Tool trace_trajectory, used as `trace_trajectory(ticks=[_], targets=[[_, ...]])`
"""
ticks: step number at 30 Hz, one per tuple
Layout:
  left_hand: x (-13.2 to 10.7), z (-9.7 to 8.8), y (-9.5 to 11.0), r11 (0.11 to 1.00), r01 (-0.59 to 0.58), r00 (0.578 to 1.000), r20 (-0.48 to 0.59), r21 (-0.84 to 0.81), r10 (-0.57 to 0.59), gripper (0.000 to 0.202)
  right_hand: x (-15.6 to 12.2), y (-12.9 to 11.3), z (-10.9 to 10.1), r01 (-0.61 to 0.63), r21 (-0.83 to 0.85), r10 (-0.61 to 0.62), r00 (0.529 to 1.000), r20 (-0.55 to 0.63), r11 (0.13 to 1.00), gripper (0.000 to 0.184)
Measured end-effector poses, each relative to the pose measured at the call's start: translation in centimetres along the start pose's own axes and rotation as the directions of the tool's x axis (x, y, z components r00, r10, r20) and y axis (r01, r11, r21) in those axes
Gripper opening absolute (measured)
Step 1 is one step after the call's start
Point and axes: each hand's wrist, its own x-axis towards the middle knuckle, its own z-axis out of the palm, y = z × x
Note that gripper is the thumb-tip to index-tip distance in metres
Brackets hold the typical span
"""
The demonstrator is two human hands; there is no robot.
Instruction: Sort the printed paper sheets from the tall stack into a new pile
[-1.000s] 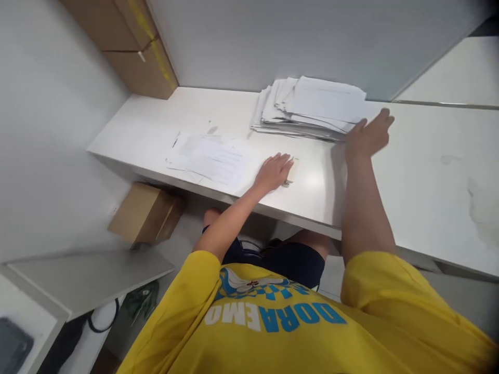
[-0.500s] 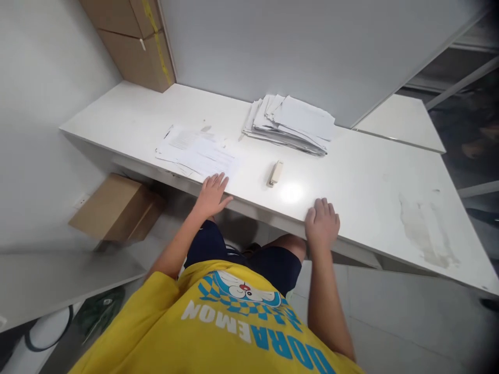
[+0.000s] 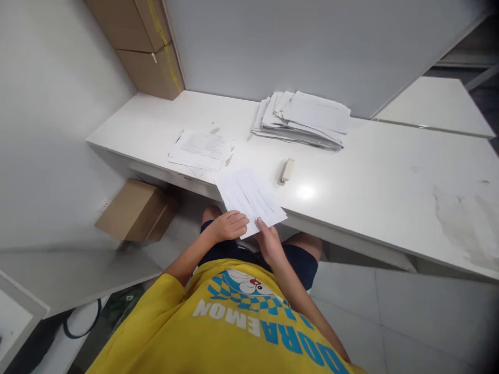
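Note:
Printed paper sheets (image 3: 249,195) are held tilted over the desk's front edge, above my lap. My left hand (image 3: 232,225) is closed at their lower left edge, its fingers curled over the paper. At the lower right edge my right hand (image 3: 270,240) grips them, thumb on top and fingers beneath. A cream stapler (image 3: 287,171) lies on the white desk just beyond the sheets to the right. More loose printed papers (image 3: 198,149) lie flat on the desk to the left.
A thick stack of papers (image 3: 307,119) rests against the grey partition (image 3: 296,47). Cardboard boxes (image 3: 152,67) stand at the desk's far left corner. Another cardboard box (image 3: 128,210) is below the desk at left. The white desk (image 3: 374,176) has a stained patch at right.
Both hands have left the desk edge and come together over my lap. They now hold sheets lifted from the loose papers on the left. The view has shifted slightly.

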Motion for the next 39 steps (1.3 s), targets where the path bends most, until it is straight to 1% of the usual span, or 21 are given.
trace_trajectory(ticks=[1, 2, 3, 5, 6, 7, 8, 10, 12, 15, 16, 18, 20, 22, 24, 28, 30, 33, 35, 37, 39], targets=[[-0.2, 0.0, -0.6, 0.997, 0.076, 0.997, -0.029, 0.017, -0.075, 0.015, 0.7, -0.4, -0.4, 0.031, 0.010, -0.030, 0.998, -0.061, 0.999, 0.058], [-0.4, -0.2, -1.3, 0.983, 0.179, 0.978, -0.117, 0.045, -0.173, 0.013, 1.5, -0.8, -1.0, 0.063, -0.006, -0.063, 0.990, -0.124, 0.998, 0.059], [-0.6, -0.6, -2.3, 0.955, 0.290, 0.929, -0.255, 0.059, -0.267, 0.015, 2.1, -1.3, -1.7, 0.094, -0.048, -0.102, 0.978, -0.182, 0.994, 0.060], [-0.7, -1.6, -4.2, 0.902, 0.432, 0.759, -0.540, -0.001, -0.364, 0.029, 3.1, -2.5, -3.2, 0.166, -0.190, -0.211, 0.945, -0.248, 0.968, 0.057], [-0.5, -2.1, -4.9, 0.898, 0.438, 0.690, -0.622, -0.048, -0.370, 0.039, 3.3, -3.2, -4.0, 0.213, -0.273, -0.284, 0.924, -0.256, 0.938, 0.054], [-0.1, -2.6, -5.3, 0.905, 0.417, 0.663, -0.653, -0.084, -0.366, 0.049, 3.4, -4.1, -4.8, 0.264, -0.352, -0.364, 0.895, -0.257, 0.898, 0.050], [0.5, -3.1, -5.5, 0.913, 0.395, 0.675, -0.642, -0.103, -0.365, 0.059, 3.5, -5.1, -5.5, 0.312, -0.421, -0.441, 0.860, -0.256, 0.852, 0.045], [2.5, -3.7, -5.0, 0.911, 0.398, 0.742, -0.544, -0.111, -0.390, 0.079, 3.4, -7.4, -6.7, 0.387, -0.531, -0.574, 0.781, -0.246, 0.754, 0.037], [5.0, -3.9, -4.1, 0.907, 0.402, 0.801, -0.434, -0.122, -0.414, 0.092, 3.4, -9.7, -7.7, 0.436, -0.631, -0.669, 0.721, -0.182, 0.641, 0.032], [8.6, -3.3, -3.2, 0.928, 0.271, 0.883, -0.317, -0.257, -0.346, 0.094, 3.7, -11.7, -8.7, 0.462, -0.725, -0.719, 0.692, -0.066, 0.511, 0.032], [9.5, -2.9, -3.2, 0.916, 0.233, 0.903, -0.277, -0.325, -0.328, 0.090, 3.9, -11.8, -8.9, 0.457, -0.730, -0.717, 0.694, -0.064, 0.508, 0.032], [10.9, -2.1, -3.5, 0.855, 0.227, 0.917, -0.193, -0.465, -0.349, 0.072, 4.4, -11.4, -9.5, 0.457, -0.691, -0.708, 0.697, -0.113, 0.560, 0.032], [11.8, -1.6, -3.7, 0.774, 0.271, 0.904, -0.124, -0.573, -0.408, 0.051, 4.9, -10.8, -9.9, 0.483, -0.606, -0.697, 0.696, -0.172, 0.632, 0.036], [12.7, -1.8, -3.5, 0.730, 0.286, 0.901, -0.085, -0.621, -0.425, 0.043, 5.1, -10.8, -10.2, 0.518, -0.529, -0.696, 0.685, -0.215, 0.672, 0.041], [13.5, -2.9, -2.9, 0.744, 0.254, 0.916, -0.093, -0.618, -0.390, 0.041, 5.1, -11.7, -10.5, 0.553, -0.506, -0.724, 0.646, -0.242, 0.662, 0.040], [14.7, -4.6, -1.6, 0.797, 0.174, 0.935, -0.156, -0.578, -0.317, 0.045, 5.1, -13.8, -10.9, 0.661, -0.503, -0.819, 0.539, -0.198, 0.557, 0.040], [14.8, -4.5, -1.6, 0.799, 0.210, 0.930, -0.138, -0.564, -0.342, 0.046, 5.3, -13.8, -11.1, 0.668, -0.478, -0.809, 0.560, -0.182, 0.570, 0.039], [14.7, -4.5, -1.8, 0.817, 0.270, 0.934, -0.069, -0.509, -0.351, 0.046, 5.3, -13.8, -11.3, 0.607, -0.460, -0.741, 0.641, -0.197, 0.648, 0.033], [14.8, -5.6, -1.8, 0.874, 0.203, 0.967, -0.053, -0.441, -0.251, 0.044, 4.9, -15.0, -11.5, 0.615, -0.447, -0.741, 0.643, -0.193, 0.650, 0.031], [15.1, -7.5, -1.7, 0.929, 0.087, 0.990, -0.070, -0.360, -0.120, 0.043, 4.5, -17.0, -11.6, 0.646, -0.454, -0.767, 0.625, -0.147, 0.613, 0.030], [15.3, -9.0, -1.8, 0.952, 0.038, 0.996, -0.069, -0.304, -0.062, 0.043, 4.4, -18.6, -11.7, 0.633, -0.502, -0.759, 0.647, -0.074, 0.589, 0.029]])
